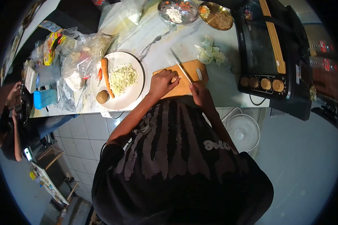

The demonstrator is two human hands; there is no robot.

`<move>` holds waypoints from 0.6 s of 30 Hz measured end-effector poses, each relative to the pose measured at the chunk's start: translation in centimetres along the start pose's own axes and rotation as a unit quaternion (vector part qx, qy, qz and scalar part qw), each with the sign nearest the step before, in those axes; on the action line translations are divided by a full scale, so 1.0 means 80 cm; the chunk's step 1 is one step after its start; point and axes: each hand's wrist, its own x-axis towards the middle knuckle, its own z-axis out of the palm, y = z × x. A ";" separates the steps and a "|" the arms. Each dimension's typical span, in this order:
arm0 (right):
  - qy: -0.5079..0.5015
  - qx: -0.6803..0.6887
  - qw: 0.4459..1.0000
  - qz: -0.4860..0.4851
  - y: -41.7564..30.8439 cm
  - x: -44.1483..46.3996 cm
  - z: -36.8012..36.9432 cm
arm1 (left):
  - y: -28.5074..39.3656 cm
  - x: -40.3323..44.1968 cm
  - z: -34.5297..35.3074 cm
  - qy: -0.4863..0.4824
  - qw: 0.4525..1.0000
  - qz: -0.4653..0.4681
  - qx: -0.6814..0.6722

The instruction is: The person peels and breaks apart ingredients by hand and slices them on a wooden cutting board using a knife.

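My right hand (201, 94) is closed around the handle of a knife (182, 69), whose blade points up and left across the wooden cutting board (183, 90). On the board's left side, my left hand (163, 83) is closed, its fingertips pinching a small pale piece of food (175, 79) beside the blade. The kind of food is too small to make out. A white elongated spot, either a slot or a piece, shows near the board's right edge. To the left, a white plate (130, 98) carries chopped pale vegetable (122, 78), a carrot (105, 73), red chilies (100, 74) and a potato (102, 97).
Pale leafy peelings (210, 51) lie behind the board. Two metal plates with chopped food, one silver (163, 17) and one brass-coloured (214, 27), stand at the back. A black oven (251, 48) is on the right, plastic bags (80, 60) on the left. Another person (11, 127) is at far left.
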 end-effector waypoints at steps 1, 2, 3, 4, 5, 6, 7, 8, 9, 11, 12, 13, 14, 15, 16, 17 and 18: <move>0.006 0.003 1.000 0.006 0.005 -0.011 0.000 | 0.001 0.001 0.002 -0.005 0.999 -0.039 -0.008; -0.022 0.009 1.000 0.017 0.010 -0.021 0.002 | 0.000 0.000 0.004 0.011 0.999 -0.033 -0.007; -0.051 0.015 0.998 0.027 0.017 -0.031 0.003 | 0.001 0.000 0.004 0.005 1.000 -0.029 -0.009; -0.047 0.019 0.998 0.032 0.028 -0.038 0.006 | 0.002 0.000 0.004 0.009 0.999 -0.038 -0.017; -0.028 0.025 0.998 -0.050 0.040 -0.045 0.009 | 0.003 -0.001 0.004 0.014 0.998 -0.048 -0.025; -0.009 0.031 0.991 -0.131 0.040 -0.050 0.010 | 0.004 0.000 0.003 0.008 0.999 -0.045 -0.025; -0.005 0.034 0.991 -0.127 0.041 -0.055 0.010 | 0.005 0.001 0.001 0.014 1.000 -0.021 -0.018; -0.021 0.053 0.993 -0.102 0.042 -0.061 0.008 | 0.006 0.000 0.001 0.019 1.000 0.003 -0.011; -0.038 0.070 0.994 -0.075 0.041 -0.067 0.007 | 0.004 -0.002 0.003 0.013 1.000 0.005 -0.013; -0.037 0.072 0.994 -0.079 0.046 -0.073 0.015 | -0.006 -0.001 0.005 0.020 0.998 0.056 0.009; -0.042 0.073 0.993 -0.085 0.039 -0.074 0.017 | -0.007 0.000 0.004 0.018 0.998 0.059 0.010; -0.039 0.077 0.993 -0.085 0.033 -0.076 0.016 | -0.008 0.000 0.003 0.016 0.997 0.075 0.016; -0.057 0.086 0.994 -0.043 0.028 -0.080 0.012 | -0.009 -0.001 0.001 0.014 0.996 0.091 0.021; -0.073 0.094 0.993 0.000 0.022 -0.083 0.010 | -0.009 -0.001 0.001 0.010 0.995 0.095 0.021; -0.069 0.098 0.993 0.002 0.027 -0.085 0.015 | -0.008 -0.001 0.000 0.008 0.995 0.102 0.017; -0.036 0.096 0.994 -0.042 0.035 -0.087 0.022 | -0.007 0.000 0.000 0.007 0.994 0.111 0.014; -0.003 0.092 0.992 -0.086 0.037 -0.088 0.025 | -0.006 -0.001 -0.002 0.003 0.993 0.115 0.013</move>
